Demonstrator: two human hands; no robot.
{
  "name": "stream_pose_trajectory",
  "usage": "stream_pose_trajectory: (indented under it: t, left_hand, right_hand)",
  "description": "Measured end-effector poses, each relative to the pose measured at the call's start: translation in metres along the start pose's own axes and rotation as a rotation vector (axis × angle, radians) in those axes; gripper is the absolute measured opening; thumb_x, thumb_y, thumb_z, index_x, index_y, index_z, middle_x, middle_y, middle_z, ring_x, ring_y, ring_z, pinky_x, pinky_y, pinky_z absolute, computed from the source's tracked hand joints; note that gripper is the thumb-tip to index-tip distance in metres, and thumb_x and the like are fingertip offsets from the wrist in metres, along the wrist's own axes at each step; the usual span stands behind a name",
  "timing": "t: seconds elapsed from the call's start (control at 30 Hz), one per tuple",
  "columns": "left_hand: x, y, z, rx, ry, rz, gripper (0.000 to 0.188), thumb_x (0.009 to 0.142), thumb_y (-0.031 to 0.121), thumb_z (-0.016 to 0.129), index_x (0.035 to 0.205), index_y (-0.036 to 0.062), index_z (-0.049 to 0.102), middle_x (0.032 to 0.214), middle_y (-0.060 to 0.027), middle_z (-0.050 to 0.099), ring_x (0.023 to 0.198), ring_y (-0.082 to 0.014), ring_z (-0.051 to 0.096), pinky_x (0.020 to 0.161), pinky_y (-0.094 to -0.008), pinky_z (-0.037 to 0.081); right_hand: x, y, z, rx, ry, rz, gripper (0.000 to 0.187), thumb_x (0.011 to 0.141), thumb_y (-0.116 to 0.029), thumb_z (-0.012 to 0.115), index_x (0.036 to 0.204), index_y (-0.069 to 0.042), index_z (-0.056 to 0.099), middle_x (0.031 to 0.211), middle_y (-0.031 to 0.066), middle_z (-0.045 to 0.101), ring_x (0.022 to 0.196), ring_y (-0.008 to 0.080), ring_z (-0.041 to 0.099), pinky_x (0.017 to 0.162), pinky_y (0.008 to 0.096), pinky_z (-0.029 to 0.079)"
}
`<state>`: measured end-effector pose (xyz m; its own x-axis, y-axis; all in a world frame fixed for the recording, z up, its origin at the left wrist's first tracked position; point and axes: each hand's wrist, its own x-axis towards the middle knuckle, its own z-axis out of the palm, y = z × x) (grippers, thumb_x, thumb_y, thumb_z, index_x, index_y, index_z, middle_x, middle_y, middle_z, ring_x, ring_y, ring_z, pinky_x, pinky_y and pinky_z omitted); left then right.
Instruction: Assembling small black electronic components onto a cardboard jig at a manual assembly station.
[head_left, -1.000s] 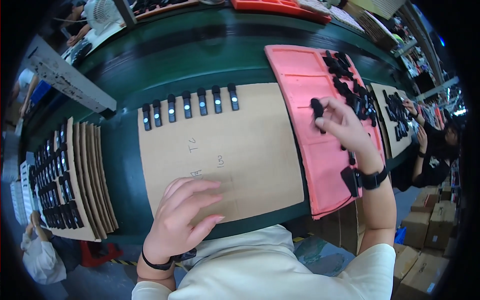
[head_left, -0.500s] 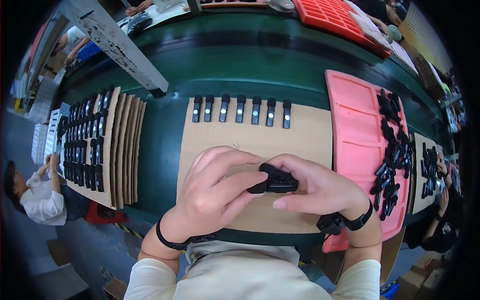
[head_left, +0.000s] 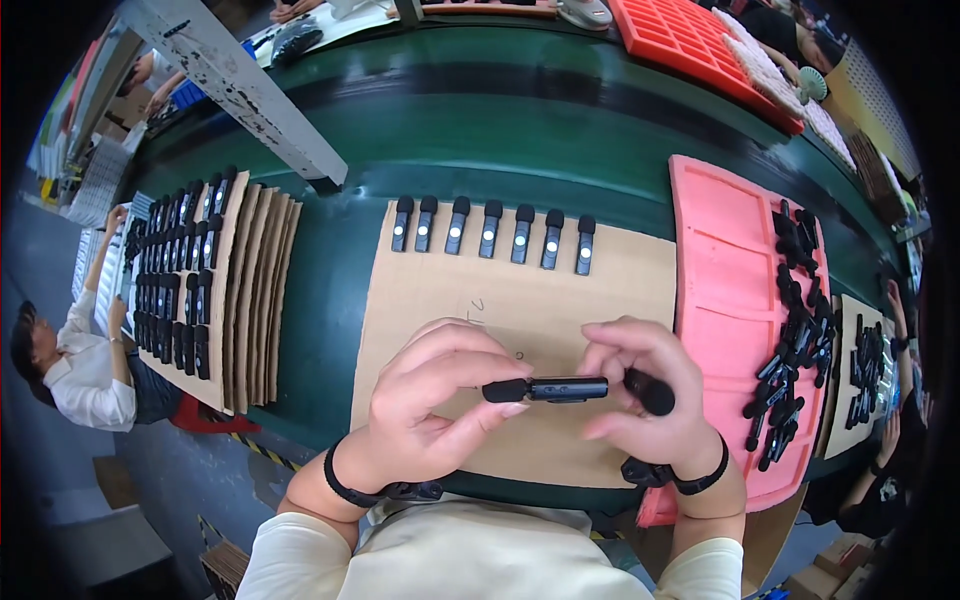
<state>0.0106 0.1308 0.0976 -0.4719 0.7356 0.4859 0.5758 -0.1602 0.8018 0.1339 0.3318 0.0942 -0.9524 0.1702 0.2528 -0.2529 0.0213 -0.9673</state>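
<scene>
My left hand [head_left: 440,395] pinches a small black clip-on microphone [head_left: 567,389] by its foam cap, between thumb and fingers. It lies level above the cardboard sheet [head_left: 420,300], its body pointing right. My right hand [head_left: 655,390] is curled round a second black microphone [head_left: 650,392]; the foam end shows in the palm, and the fingers hide the rest. Thumb and forefinger of that hand stand apart near the first microphone's free end. Beyond both hands, a row of several microphones [head_left: 488,230] lies along the sheet's far edge, foam caps pointing away.
At left, a stack of cardboard sheets [head_left: 262,300] carries rows of microphones. A pink foam tray [head_left: 725,270] with a loose heap of microphones [head_left: 795,340] lies at right. A white metal post [head_left: 240,90] rises from the green bench [head_left: 430,130]. Other people work on both sides.
My hands have drawn apart. The left one now holds one microphone level in view, while a second shows separately in the right hand; before, both were bunched together between the fingers.
</scene>
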Motion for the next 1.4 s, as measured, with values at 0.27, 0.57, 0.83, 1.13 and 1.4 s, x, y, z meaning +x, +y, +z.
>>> stream_pose_trajectory:
  t: [0.27,0.57,0.83,1.13,1.4]
  left_hand:
    - [-0.004,0.009,0.006,-0.294,0.061,-0.257,0.030,0.081,0.011,0.075,0.104,-0.0051,0.065,0.093,-0.0147,0.068,0.087,-0.0252,0.064,0.094,-0.0460,0.046]
    - [-0.005,0.002,0.002,0.022,-0.028,0.023,0.026,0.081,0.010,0.074,0.102,-0.0042,0.067,0.094,-0.0156,0.069,0.092,-0.0271,0.064,0.097,-0.0456,0.045]
    - [-0.007,0.013,0.008,-0.153,-0.017,-0.256,0.025,0.080,0.007,0.074,0.103,-0.0036,0.068,0.099,-0.0145,0.070,0.093,-0.0264,0.065,0.099,-0.0451,0.045]
    - [-0.007,0.006,0.010,-0.076,-0.033,-0.073,0.030,0.077,0.005,0.077,0.105,-0.0014,0.067,0.098,-0.0120,0.071,0.089,-0.0242,0.066,0.101,-0.0474,0.042]
    - [-0.005,0.006,0.010,0.045,-0.008,0.041,0.028,0.075,0.004,0.077,0.100,0.0010,0.068,0.091,-0.0091,0.069,0.082,-0.0225,0.065,0.100,-0.0509,0.042]
  right_hand:
    - [0.000,-0.004,0.000,-0.378,-0.042,-0.278,0.038,0.072,0.002,0.081,0.107,-0.001,0.068,0.085,0.0083,0.061,0.055,0.0094,0.046,0.045,0.0242,0.034]
    - [-0.004,-0.008,0.001,-0.422,-0.064,-0.220,0.038,0.071,0.002,0.082,0.106,0.000,0.068,0.085,0.0085,0.060,0.057,0.0121,0.050,0.047,0.0262,0.038]
    - [-0.002,0.000,0.003,-0.429,-0.055,-0.350,0.038,0.070,0.001,0.081,0.106,0.000,0.068,0.085,0.0089,0.062,0.068,0.0185,0.060,0.053,0.0283,0.046]
    - [-0.004,-0.006,0.007,-0.488,-0.062,-0.347,0.041,0.070,0.003,0.081,0.108,0.000,0.067,0.085,0.0106,0.062,0.069,0.0204,0.061,0.053,0.0297,0.047]
    - [-0.004,-0.004,0.007,-0.493,-0.061,-0.368,0.044,0.068,0.003,0.081,0.108,0.001,0.065,0.083,0.0111,0.062,0.068,0.0227,0.062,0.053,0.0311,0.047]
